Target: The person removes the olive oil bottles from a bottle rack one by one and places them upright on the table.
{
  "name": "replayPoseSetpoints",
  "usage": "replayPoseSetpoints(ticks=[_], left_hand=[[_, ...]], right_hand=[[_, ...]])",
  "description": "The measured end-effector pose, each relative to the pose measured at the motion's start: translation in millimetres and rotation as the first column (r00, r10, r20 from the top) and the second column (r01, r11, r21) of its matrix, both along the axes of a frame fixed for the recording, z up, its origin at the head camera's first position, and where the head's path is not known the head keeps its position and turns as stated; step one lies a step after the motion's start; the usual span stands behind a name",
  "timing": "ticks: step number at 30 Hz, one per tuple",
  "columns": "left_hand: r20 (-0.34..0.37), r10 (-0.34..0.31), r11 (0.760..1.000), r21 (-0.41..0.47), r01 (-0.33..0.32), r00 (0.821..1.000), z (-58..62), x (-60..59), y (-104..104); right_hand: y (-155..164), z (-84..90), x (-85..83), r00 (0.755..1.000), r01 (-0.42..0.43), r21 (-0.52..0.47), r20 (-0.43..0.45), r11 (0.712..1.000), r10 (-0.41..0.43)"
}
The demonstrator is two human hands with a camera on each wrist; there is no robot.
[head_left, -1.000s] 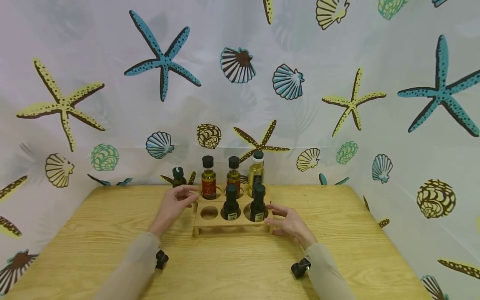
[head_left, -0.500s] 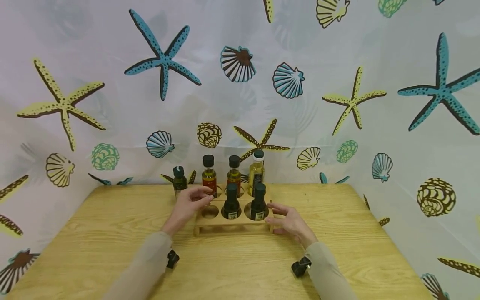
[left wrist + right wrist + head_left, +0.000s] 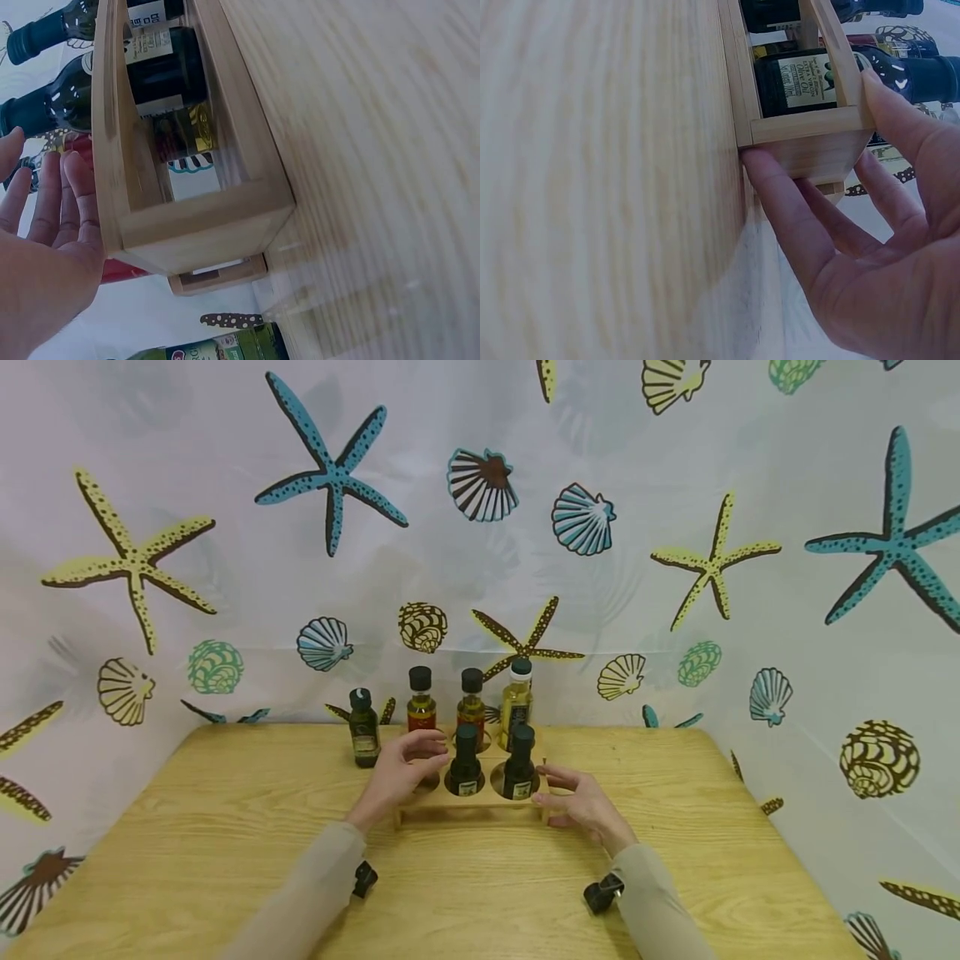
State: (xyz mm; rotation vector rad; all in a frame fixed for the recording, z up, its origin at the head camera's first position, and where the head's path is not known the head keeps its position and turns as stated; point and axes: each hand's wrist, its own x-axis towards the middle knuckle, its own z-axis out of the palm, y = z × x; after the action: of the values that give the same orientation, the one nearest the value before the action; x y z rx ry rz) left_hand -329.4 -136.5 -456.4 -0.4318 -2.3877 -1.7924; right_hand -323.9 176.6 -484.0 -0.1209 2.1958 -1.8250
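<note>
A wooden two-tier bottle rack (image 3: 480, 804) stands on the table. Its front tier holds two dark bottles, a middle one (image 3: 466, 762) and a right one (image 3: 520, 764). My left hand (image 3: 401, 772) hovers over the front tier's left hole, fingertips close beside the middle dark bottle's neck. In the left wrist view its fingers (image 3: 46, 196) are extended and hold nothing. With my right hand (image 3: 583, 806) I hold the rack's right end. The right wrist view shows the thumb on the upper board's corner and fingers (image 3: 791, 214) against the side panel.
Behind, the rear tier carries two red-labelled oil bottles (image 3: 422, 710) and a taller bottle of pale yellow oil (image 3: 516, 706). A green bottle (image 3: 364, 731) stands on the table left of the rack. A curtain printed with starfish and shells (image 3: 480, 560) borders the table (image 3: 465, 893).
My left hand has moved right, from the rack's left end across to the middle dark bottle, uncovering the green bottle. The right hand stays at the rack's right end.
</note>
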Motion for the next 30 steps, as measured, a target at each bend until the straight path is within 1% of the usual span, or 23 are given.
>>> replayPoseSetpoints(ticks=[3,5,8,10,12,15,18,21,27,30], left_hand=[[-0.002,0.009,1.000,-0.007,-0.009,1.000,-0.5,0.2,4.0],[-0.001,0.010,1.000,-0.012,-0.010,1.000,5.2,5.7,7.2],[-0.011,0.009,1.000,-0.021,-0.010,1.000,3.0,6.0,9.9],[-0.011,0.008,1.000,-0.026,-0.008,1.000,2.5,5.4,12.2],[-0.009,0.010,1.000,-0.019,-0.011,1.000,-3.8,-0.2,14.0],[0.017,0.010,1.000,-0.007,-0.010,1.000,-1.0,-0.3,19.3],[0.040,0.026,1.000,-0.006,-0.026,0.999,0.1,-0.5,24.2],[0.043,0.034,0.999,-0.002,-0.033,0.999,0.3,-1.2,28.0],[0.021,-0.021,0.998,0.068,0.020,1.000,-1.2,-2.2,30.9],[0.026,-0.030,0.998,0.061,0.029,0.999,-2.3,-2.1,32.3]], right_hand=[[0.4,-0.6,0.1,1.000,0.003,-0.008,0.000,1.000,-0.003],[0.5,-0.7,1.1,1.000,0.004,-0.005,-0.003,1.000,-0.004],[0.5,-1.5,1.4,1.000,0.009,0.000,-0.002,1.000,-0.009],[0.7,-1.7,0.9,1.000,0.010,0.000,-0.001,1.000,-0.010],[0.8,-1.2,0.3,1.000,0.008,0.002,-0.002,1.000,-0.008],[1.0,0.0,-0.6,1.000,0.007,0.005,-0.003,1.000,-0.007],[1.0,0.5,-0.6,1.000,0.004,0.006,-0.003,1.000,-0.004],[1.0,0.8,-1.0,1.000,0.000,0.001,0.000,1.000,0.000],[1.1,1.3,-0.8,1.000,0.000,0.004,-0.001,1.000,0.000],[1.3,0.6,-0.7,1.000,0.001,0.005,-0.001,1.000,-0.001]])
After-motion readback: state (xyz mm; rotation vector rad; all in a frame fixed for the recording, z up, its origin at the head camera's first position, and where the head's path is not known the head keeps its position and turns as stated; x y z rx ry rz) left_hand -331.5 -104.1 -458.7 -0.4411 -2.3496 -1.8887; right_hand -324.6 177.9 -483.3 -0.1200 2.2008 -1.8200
